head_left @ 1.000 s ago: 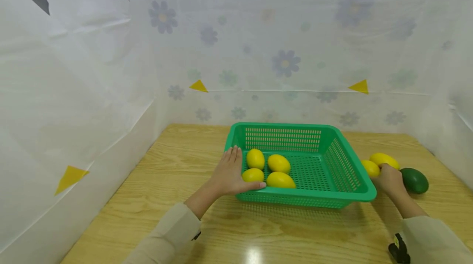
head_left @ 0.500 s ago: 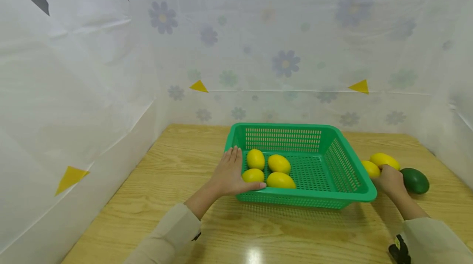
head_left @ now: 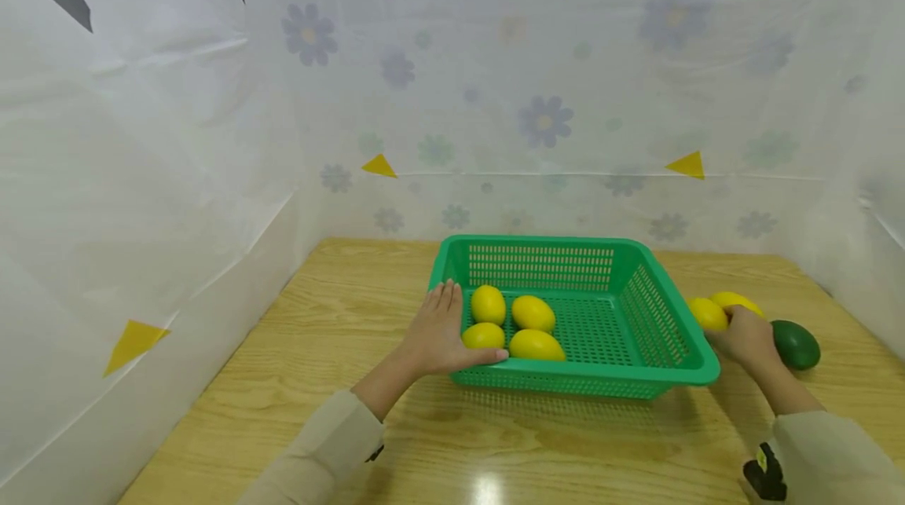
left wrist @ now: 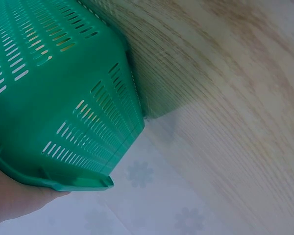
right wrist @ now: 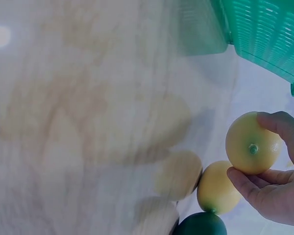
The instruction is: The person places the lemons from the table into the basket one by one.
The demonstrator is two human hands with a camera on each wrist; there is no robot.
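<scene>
Near the corner of a green plastic basket [head_left: 566, 373], my left hand [head_left: 440, 336] rests on the rim with straight fingers, its thumb along the front edge. Several lemons [head_left: 533, 313] lie in the left part of the basket. To the basket's right, my right hand [head_left: 745, 338] grips another lemon [right wrist: 253, 143] between thumb and fingers; the right wrist view shows its stem end. Just behind that hand lies one more lemon [head_left: 737, 301], partly covered by it. A smooth dark green, avocado-like fruit [head_left: 796, 345] sits on the table right of the hand.
The light wooden table [head_left: 537, 450] carries everything and reflects a bright light near its front. White flowered sheeting [head_left: 495, 96] closes off the back and both sides. The basket's right wall [head_left: 661, 309] stands between the right hand and the basket's inside.
My right hand has moved slightly up with its lemon, which now covers more of the lemon behind. The left hand and basket have stayed in place.
</scene>
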